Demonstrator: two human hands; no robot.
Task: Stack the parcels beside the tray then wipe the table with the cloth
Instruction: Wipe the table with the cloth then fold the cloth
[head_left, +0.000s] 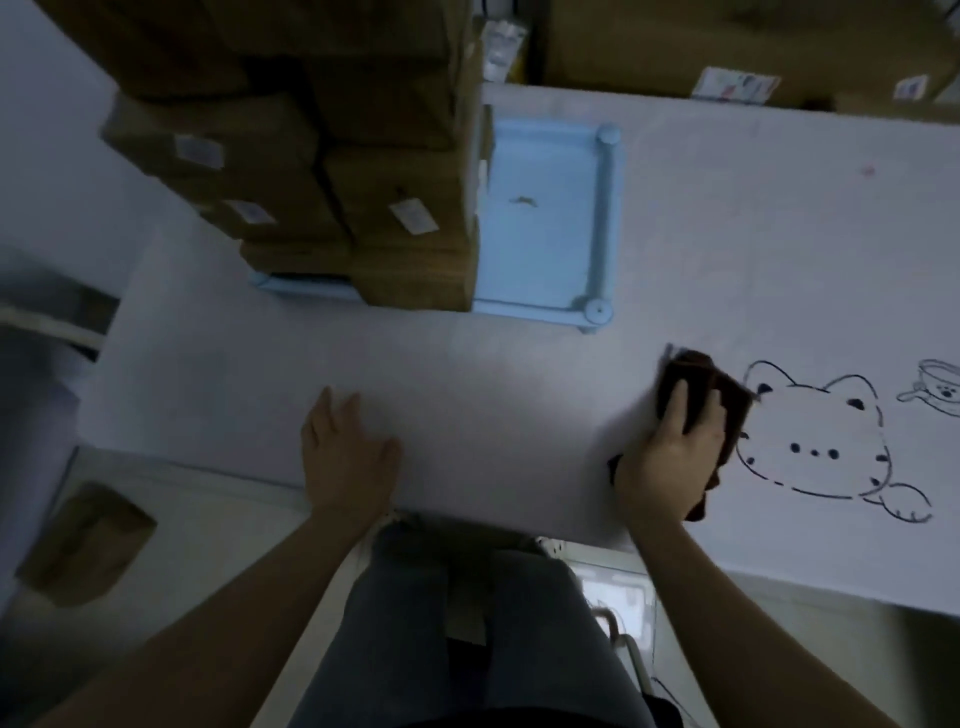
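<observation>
The right hand (670, 457) presses a dark brown cloth (696, 374) on the white bench (467, 374), its fingers nearly straight and the cloth half hidden beneath. The left hand (345, 457) lies spread flat. Blurred brown cardboard parcels (363, 182) stand stacked, hiding the left part of the light blue plastic tray (605, 218).
</observation>
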